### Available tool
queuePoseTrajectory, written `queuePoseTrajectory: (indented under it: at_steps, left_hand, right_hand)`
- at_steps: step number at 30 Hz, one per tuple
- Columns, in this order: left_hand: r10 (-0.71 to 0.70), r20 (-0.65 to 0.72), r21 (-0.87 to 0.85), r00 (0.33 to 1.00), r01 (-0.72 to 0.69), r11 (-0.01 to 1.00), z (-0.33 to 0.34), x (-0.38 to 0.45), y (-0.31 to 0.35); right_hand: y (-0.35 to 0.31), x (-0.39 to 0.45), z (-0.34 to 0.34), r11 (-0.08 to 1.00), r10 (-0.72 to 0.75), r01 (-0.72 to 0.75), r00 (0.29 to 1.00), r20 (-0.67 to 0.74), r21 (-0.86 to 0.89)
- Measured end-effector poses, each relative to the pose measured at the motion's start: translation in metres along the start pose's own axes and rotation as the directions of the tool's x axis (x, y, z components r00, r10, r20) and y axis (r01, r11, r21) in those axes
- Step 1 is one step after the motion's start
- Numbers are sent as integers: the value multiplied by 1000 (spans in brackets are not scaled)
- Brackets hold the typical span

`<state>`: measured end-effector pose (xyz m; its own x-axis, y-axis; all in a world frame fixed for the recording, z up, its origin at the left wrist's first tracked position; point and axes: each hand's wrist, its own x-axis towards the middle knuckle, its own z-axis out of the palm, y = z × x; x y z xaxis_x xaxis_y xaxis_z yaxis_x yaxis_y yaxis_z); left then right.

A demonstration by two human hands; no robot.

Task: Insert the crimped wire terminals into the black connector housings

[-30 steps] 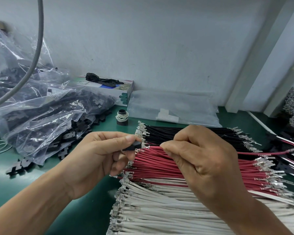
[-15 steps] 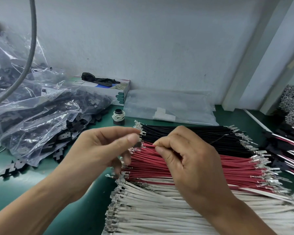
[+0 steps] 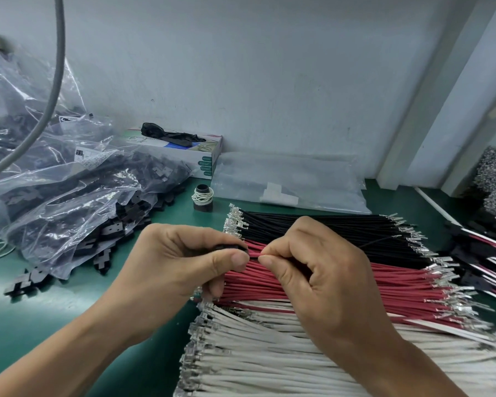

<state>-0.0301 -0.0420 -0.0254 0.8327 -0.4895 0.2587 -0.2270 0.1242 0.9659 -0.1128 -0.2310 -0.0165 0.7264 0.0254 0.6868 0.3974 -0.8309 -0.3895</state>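
the left hand [image 3: 184, 262] pinches a small black housing [image 3: 232, 247] between thumb and forefinger, above the middle of the bench [image 3: 55, 316], and the right hand [image 3: 312, 270] pinches one wire [image 3: 378, 240], a thin dark one as far as can be told, close to its tip, the tip meeting the housing's face where the two thumbs nearly touch. whether the terminal is already seated cannot be told, since the fingers hide the joint; it looks like the push-in step is under way. most of the job seems left: under the hands lie thick rows of loose wires with bare metal ends, black wires [image 3: 327, 224] at 12 o'clock from the hands, red wires [image 3: 341, 285] just beneath them, white wires [image 3: 269, 359] at 6 o'clock. a clear bag of black housings [image 3: 69, 202] spills open at 10 o'clock, with a few loose ones on the bench near it. at 3 o'clock, by the bench's right edge, a stack of what look like finished wired pieces [image 3: 487, 247] suggests some are done. open green bench lies at 8 o'clock from the hands; the wall stands close behind at 12 o'clock, and the wire rows leave little free room to the right.
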Motion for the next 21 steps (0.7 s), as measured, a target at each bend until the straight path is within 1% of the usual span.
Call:
queuePoseTrajectory:
  at_steps: [3, 5, 7, 8, 9, 10, 11, 12, 13, 14, 17, 21]
  left_hand:
    - [-6, 29, 18, 1000, 6, 1000, 1, 1, 1]
    - [-18, 38, 33, 999, 17, 999, 2, 1, 1]
    - [-22, 22, 31, 1000, 21, 999, 1, 2, 2]
    - [-25, 3, 28, 1000, 25, 999, 0, 3, 2]
    - [-29, -22, 25, 999, 29, 999, 0, 3, 2]
    - [-34, -50, 22, 998, 36, 999, -1, 4, 3]
    - [-42, -73, 16, 996, 43, 999, -2, 4, 3]
    - [-49, -88, 10, 995, 50, 999, -3, 5, 4]
    - [-56, -95, 5, 994, 56, 998, -4, 5, 4]
    - [-60, -98, 3, 993, 61, 998, -4, 5, 4]
    - [-67, -101, 9, 993, 68, 998, -6, 7, 2]
    - [-72, -101, 25, 992, 75, 997, -8, 8, -1]
  right_hand:
    - [2, 1, -6, 1000, 2, -1, 999, 35, -18]
    - [3, 3, -14, 992, -13, 18, 999, 42, -125]
    - [0, 4, -21, 969, -52, 55, 998, 19, -243]
    - [-3, 3, -22, 964, -60, 62, 998, 14, -258]
    - [-7, 3, -23, 968, -54, 61, 998, 39, -243]
    - [-11, 2, -23, 975, -20, 44, 994, 112, -219]
    - [-16, 0, -21, 977, 37, 12, 974, 225, -211]
    - [-20, 0, -18, 974, 105, -26, 931, 350, -223]
    - [-22, -2, -14, 973, 150, -52, 887, 438, -227]
    - [-22, -3, -12, 975, 165, -70, 861, 481, -211]
    - [-22, -2, -10, 979, 201, -144, 827, 525, -148]
    - [-22, -2, -9, 969, 244, -182, 800, 548, -165]
